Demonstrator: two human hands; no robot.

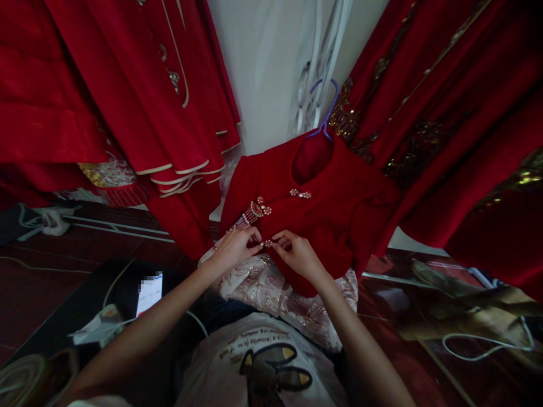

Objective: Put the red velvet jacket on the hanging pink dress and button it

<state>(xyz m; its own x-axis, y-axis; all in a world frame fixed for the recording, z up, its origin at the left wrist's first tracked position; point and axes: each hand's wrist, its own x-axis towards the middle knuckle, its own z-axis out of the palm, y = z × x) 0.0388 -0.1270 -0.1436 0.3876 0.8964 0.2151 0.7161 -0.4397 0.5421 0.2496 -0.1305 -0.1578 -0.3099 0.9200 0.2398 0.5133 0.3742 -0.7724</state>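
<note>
A red jacket (322, 220) hangs from a purple hanger (327, 121) and drapes toward my lap over a pale pink shiny brocade fabric (254, 277). Low on its front, a small beaded clasp (267, 243) shows between my fingertips. My left hand (237, 247) is closed in a pinch at the clasp's left end. From the other side, my right hand (299, 257) pinches its right end. Another flower-shaped beaded clasp (300, 194) sits below the neckline. A beaded tassel ornament (255, 210) lies on the jacket just above my left hand.
Red garments with pale piping (182, 124) hang at the left, and red garments with gold sequins (424, 141) at the right. A white metal rack (316, 68) stands behind the hanger. Near my left forearm, a lit phone (149, 295) and cables rest on a dark surface.
</note>
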